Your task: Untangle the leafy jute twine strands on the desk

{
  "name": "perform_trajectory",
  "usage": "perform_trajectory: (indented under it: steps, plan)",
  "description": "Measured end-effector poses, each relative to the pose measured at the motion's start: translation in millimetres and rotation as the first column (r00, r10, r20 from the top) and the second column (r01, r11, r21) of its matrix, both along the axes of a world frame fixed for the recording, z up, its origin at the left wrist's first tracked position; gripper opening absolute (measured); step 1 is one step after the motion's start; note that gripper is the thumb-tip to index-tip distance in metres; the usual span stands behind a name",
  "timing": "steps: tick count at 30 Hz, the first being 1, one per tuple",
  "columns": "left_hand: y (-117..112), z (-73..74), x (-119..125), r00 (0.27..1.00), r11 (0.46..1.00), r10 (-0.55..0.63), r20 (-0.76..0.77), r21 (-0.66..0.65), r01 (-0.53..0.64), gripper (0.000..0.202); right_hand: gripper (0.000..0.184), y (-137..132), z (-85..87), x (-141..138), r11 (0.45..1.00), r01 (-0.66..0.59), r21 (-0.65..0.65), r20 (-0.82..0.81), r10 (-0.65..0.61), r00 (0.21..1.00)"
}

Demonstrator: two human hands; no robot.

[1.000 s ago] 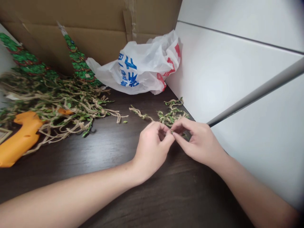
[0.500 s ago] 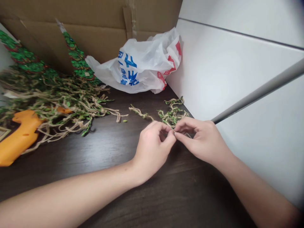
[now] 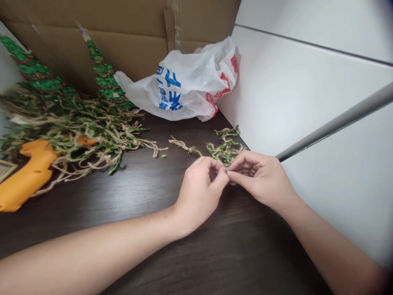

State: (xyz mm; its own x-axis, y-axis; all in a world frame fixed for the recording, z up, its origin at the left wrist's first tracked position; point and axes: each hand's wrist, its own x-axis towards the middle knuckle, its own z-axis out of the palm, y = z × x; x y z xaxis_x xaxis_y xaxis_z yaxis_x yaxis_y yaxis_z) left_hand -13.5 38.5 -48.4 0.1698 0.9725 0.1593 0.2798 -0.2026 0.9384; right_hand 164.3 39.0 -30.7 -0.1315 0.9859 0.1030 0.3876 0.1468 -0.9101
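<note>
Two-handed: pinches leafy twine (image 3: 226, 150) with left hand (image 3: 201, 194) and right hand (image 3: 265, 180), tip to tip. Has orange tool (image 3: 29, 176) on worktop (image 3: 123, 200), well left of left hand; plastic bag (image 3: 184, 86) beyond both.

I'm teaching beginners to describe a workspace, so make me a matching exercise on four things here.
1. Plastic bag
2. Orange tool
3. Small leafy twine tangle
4. Grey pole

A. Just beyond the left hand and right hand
B. Slanting across the white panel
C. Printed in blue and red
D. Beside the big twine heap, at the picture's left

Pairs: 1-C, 2-D, 3-A, 4-B
</note>
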Motion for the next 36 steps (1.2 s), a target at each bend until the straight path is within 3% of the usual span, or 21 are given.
perform_trajectory:
  steps: [8,36]
  plan:
    - [0.1,1.3,1.2,1.0,1.0,0.007,-0.02,-0.006,-0.007,0.01,0.011,-2.7,3.9,-1.2,0.991,-0.03,0.131,0.206,0.003,0.979]
    - [0.0,1.1,1.0,0.999,1.0,0.0,-0.04,-0.001,0.0,0.01,0.014,1.3,3.2,2.7,0.977,-0.083,0.195,0.344,0.011,0.939]
